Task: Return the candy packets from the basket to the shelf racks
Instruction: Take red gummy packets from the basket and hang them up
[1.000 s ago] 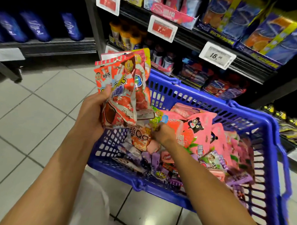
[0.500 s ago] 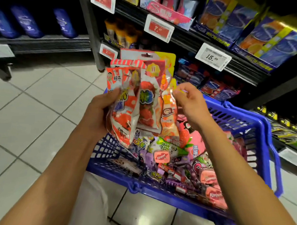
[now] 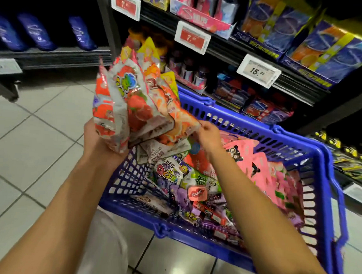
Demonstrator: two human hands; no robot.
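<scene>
My left hand [image 3: 98, 138] grips a fanned bunch of red, orange and white candy packets [image 3: 134, 102] from below, above the left end of the blue basket [image 3: 327, 154]. My right hand [image 3: 209, 135] pinches the lower right corner of the bunch's rightmost orange packet. Inside the basket lie several more packets: pink ones [image 3: 255, 158] at the right, purple and green ones [image 3: 186, 182] in the middle.
The basket stands on a tiled floor [image 3: 42, 132]. Dark shelf racks [image 3: 258, 57] with white and red price tags rise behind it, stocked with blue and orange boxes and small bottles. A second shelf [image 3: 45, 54] at the far left holds blue bags.
My right hand rose out of the basket with an orange packet, added it to the bunch, and now holds its lower corner. The bunch has tilted and fanned out to the left.
</scene>
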